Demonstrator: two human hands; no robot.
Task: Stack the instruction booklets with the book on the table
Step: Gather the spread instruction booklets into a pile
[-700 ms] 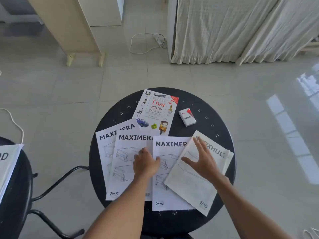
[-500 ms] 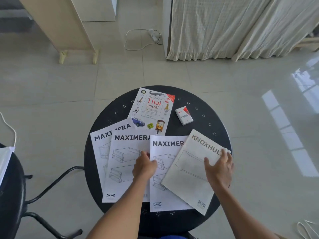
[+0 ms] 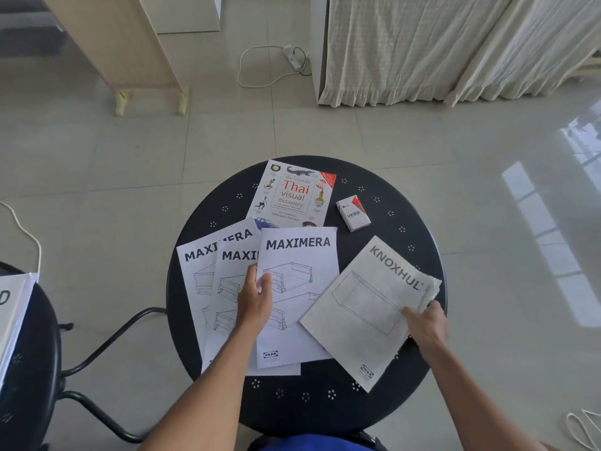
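Observation:
A Thai visual dictionary lies at the far side of the round black table. Three white MAXIMERA booklets fan out below it: left one, middle one, and top one, whose upper edge overlaps the book. My left hand pinches the left edge of the top MAXIMERA booklet. A grey KNOXHULT booklet lies tilted at the right. My right hand grips its right edge, which is lifted and curled.
A small white-and-red VESS pack lies right of the book. A second black stool with white papers stands at the left. Cables, a wooden cabinet and a cloth-covered piece stand on the tiled floor beyond.
My left hand has slid the third MAXIMERA booklet left and up over the middle one and the book's lower edge. My right hand moved to the KNOXHULT booklet's right edge and lifted it.

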